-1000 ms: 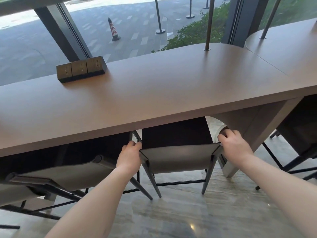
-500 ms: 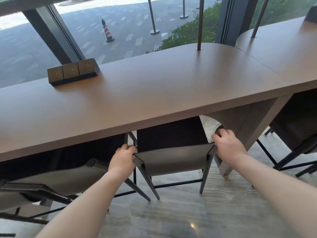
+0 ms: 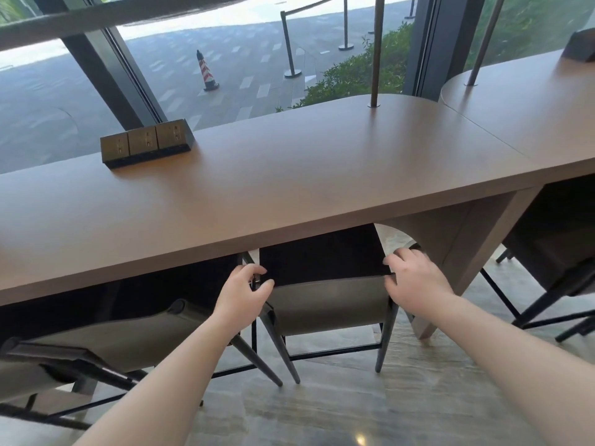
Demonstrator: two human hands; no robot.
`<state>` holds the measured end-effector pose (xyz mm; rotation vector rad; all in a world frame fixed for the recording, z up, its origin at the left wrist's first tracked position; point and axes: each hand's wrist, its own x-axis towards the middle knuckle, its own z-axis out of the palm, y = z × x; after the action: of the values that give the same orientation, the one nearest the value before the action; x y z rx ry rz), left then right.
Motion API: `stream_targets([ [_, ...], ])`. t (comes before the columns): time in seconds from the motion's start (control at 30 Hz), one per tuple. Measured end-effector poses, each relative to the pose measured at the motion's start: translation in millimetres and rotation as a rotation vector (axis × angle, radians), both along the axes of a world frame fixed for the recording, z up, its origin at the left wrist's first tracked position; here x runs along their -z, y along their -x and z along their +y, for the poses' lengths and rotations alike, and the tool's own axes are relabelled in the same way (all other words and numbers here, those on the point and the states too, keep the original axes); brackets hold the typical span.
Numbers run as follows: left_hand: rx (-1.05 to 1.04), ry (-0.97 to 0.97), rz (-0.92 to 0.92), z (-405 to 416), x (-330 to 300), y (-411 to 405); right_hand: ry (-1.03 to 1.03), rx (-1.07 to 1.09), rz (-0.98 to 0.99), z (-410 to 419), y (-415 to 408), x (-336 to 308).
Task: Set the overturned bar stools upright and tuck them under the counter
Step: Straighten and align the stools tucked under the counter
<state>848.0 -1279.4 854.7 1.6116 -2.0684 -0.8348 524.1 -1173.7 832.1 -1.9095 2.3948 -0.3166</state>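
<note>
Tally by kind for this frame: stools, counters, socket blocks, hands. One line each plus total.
Grey-seated bar stools with dark metal legs: 3 (middle, left, right, partly cut off)
Brown wooden counters: 2 ()
Brass-faced socket blocks: 1 (); a dark object at the far right edge is unclear
Bare hands: 2 (left hand, right hand)
Total: 8

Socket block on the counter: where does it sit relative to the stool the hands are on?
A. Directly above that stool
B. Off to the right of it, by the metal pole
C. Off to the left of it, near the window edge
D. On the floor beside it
C: the socket block sits at the counter's far edge by the window, left of the stool that both hands flank.
</note>
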Motion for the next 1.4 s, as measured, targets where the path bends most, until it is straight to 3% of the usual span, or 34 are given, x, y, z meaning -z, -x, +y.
stream_targets([
  [0.2,-0.043,-0.275,0.568,26,-32,18,0.118,0.172,-0.848,15,-49,-28],
  [0.33,0.024,-0.425,0.771,41,-44,15,0.195,0.331,-1.188,33,-78,-45],
  [0.47,0.054,-0.541,0.875,50,-47,7,0.301,0.494,-1.377,58,-103,-59],
  [0.6,0.119,-0.610,0.927,61,-43,2,0.408,0.580,-1.472,89,-123,-66],
  [1.0,0.381,-0.670,0.894,118,-52,44,0.657,0.756,-1.476,186,-123,-83],
  [1.4,0.563,-0.714,0.851,204,-80,173,0.891,0.845,-1.462,313,-28,-98],
])
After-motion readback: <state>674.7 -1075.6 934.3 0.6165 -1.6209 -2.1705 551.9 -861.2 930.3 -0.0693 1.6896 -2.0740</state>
